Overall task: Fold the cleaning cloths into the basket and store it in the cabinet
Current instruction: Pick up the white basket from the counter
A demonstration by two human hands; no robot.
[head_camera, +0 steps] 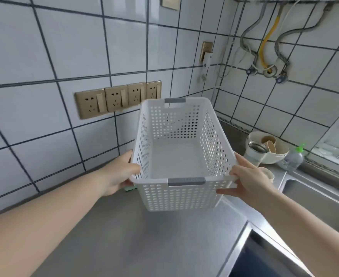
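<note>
A white perforated plastic basket with grey handle grips is held above the grey countertop, and nothing lies inside it. My left hand grips its near left corner, thumb over the rim. My right hand grips the near right corner, fingers along the front wall. A small patch of light green cloth peeks out under the basket by my left hand; the rest of it is hidden. No cabinet is in view.
A tiled wall with a row of gold sockets stands behind. At right are a steel sink, a cream bowl holding cups and a clear bottle with a green pump. Pipes and valves run on the back wall.
</note>
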